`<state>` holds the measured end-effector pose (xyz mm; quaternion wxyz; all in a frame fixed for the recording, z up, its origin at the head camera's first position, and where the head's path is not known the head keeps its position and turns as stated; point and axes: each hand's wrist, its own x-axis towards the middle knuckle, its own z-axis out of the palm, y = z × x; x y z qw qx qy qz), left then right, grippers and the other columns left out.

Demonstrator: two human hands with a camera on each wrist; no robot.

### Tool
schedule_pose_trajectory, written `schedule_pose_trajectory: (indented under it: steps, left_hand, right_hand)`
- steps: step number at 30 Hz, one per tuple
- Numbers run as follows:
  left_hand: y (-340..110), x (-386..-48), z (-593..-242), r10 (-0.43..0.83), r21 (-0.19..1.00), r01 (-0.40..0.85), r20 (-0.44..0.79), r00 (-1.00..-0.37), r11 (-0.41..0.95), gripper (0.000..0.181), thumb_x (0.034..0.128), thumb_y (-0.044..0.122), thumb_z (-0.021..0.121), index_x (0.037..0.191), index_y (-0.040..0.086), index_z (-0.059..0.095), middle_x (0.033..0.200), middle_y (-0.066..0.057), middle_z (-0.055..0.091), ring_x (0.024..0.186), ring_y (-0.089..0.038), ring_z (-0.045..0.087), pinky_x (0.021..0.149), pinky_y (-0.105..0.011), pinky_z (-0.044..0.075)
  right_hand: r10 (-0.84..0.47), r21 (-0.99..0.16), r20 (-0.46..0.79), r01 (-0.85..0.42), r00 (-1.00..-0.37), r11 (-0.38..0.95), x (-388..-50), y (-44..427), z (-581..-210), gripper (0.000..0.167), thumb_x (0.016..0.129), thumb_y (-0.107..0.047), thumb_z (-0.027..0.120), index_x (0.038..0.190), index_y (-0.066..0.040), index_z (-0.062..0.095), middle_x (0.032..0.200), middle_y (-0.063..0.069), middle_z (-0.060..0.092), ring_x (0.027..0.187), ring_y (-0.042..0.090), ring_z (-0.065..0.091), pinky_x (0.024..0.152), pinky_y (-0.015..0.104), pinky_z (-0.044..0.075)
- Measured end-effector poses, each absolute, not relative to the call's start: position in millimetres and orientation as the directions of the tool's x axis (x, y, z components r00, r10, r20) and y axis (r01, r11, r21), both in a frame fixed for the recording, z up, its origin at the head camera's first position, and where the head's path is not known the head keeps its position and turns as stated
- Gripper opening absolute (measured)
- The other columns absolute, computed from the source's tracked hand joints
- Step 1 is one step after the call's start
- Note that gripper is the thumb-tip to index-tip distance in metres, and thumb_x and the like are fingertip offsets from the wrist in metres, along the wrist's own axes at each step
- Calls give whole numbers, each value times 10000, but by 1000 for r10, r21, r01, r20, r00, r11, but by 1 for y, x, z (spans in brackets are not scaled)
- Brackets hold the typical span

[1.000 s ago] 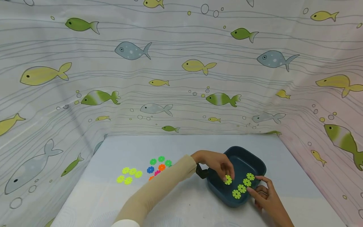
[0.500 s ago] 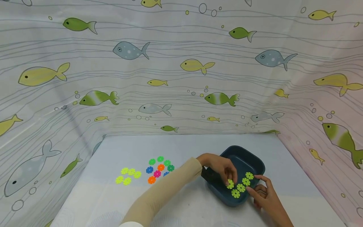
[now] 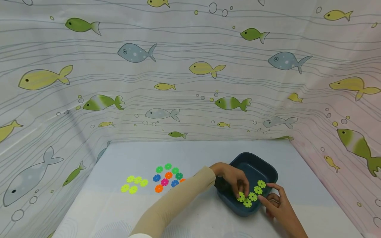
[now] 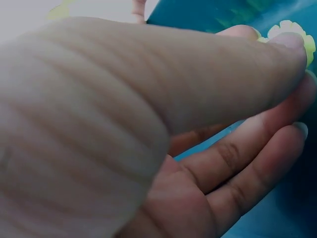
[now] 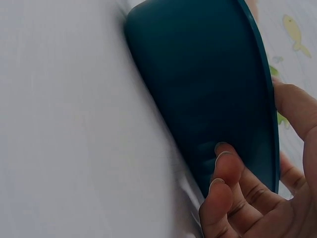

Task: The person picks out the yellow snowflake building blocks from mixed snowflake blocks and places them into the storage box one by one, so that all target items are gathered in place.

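My left hand (image 3: 233, 177), in a beige sleeve, reaches over the dark blue tray (image 3: 269, 165) and pinches a yellow notched plastic disc (image 3: 240, 197) between thumb and fingertips. In the left wrist view, the thumb partly hides that yellow disc (image 4: 309, 47). The held disc is beside the near end of a row of similar yellow discs (image 3: 252, 197) in the tray. My right hand (image 3: 278, 201) grips the tray's right wall. In the right wrist view, its fingers (image 5: 230, 168) press the outer side of the tray (image 5: 198, 74), with the thumb over the rim.
Left of the tray, several yellow discs (image 3: 138, 180) lie in a loose group on the white table (image 3: 190, 218). Beside them is a cluster of green, blue, orange and pink discs (image 3: 165, 182), partly behind the left sleeve (image 3: 178, 198). A fish-patterned sheet (image 3: 190, 99) surrounds the table.
My left hand has shifted slightly right and nearer, carrying the pinched disc down to the near end of the row. The right hand keeps its hold on the tray.
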<state>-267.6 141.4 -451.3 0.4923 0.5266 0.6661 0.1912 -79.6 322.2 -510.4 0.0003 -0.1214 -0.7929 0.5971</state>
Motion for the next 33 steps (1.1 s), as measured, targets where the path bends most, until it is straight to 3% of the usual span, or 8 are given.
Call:
schedule_pose_trajectory:
  steps: [19, 33]
  left_hand:
    - [146, -260, -460, 857, 640, 673, -516, 17, 371, 242, 872, -1, 804, 1075, 125, 762, 959, 47, 704, 849, -65, 652, 754, -181, 536]
    - [145, -257, -459, 846, 635, 668, -533, 17, 387, 231, 871, 37, 817, 1074, 127, 757, 937, 38, 720, 858, -68, 672, 769, -175, 530]
  right_hand:
    - [182, -955, -131, 173, -975, 240, -78, 323, -512, 663, 988, -289, 717, 1453, -203, 252, 891, 161, 620, 570, 254, 549, 495, 379, 496]
    - [177, -960, -124, 164, -976, 228, -79, 324, -514, 675, 982, -275, 728, 1457, -209, 253, 904, 177, 625, 582, 260, 559, 493, 384, 499]
